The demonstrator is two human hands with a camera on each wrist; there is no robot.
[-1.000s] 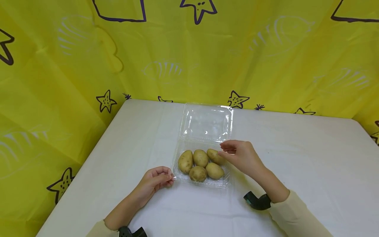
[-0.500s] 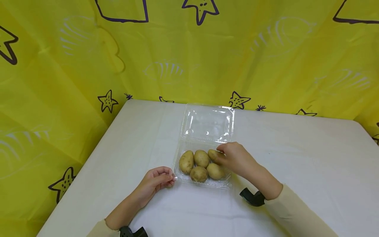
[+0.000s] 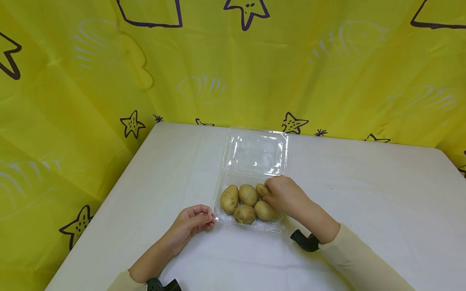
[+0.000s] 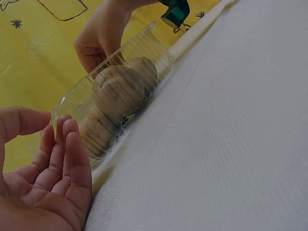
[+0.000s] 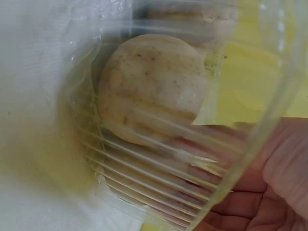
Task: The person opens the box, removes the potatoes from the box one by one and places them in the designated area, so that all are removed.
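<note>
A clear plastic clamshell container (image 3: 251,228) lies on the table with its lid (image 3: 256,151) folded back, away from me. Several potatoes (image 3: 248,195) sit in its base. My left hand (image 3: 191,222) pinches the rim at the front left corner between thumb and fingers, also seen in the left wrist view. Reaching over the right wall, my right hand (image 3: 287,196) grips the back right potato (image 3: 261,190), which its fingers partly cover. The right wrist view shows that hand's fingers (image 5: 240,202) through the ribbed wall, behind another potato (image 5: 151,89).
A white cloth (image 3: 364,202) covers the table. Yellow sheeting (image 3: 233,60) with drawn stars and fish stands along the back and left edges. A black wrist camera (image 3: 305,241) sits under my right wrist, close to the table.
My right hand has moved left and down from above the container's right side, and its fingers have closed around the back right potato. My left hand stays at the corner.
</note>
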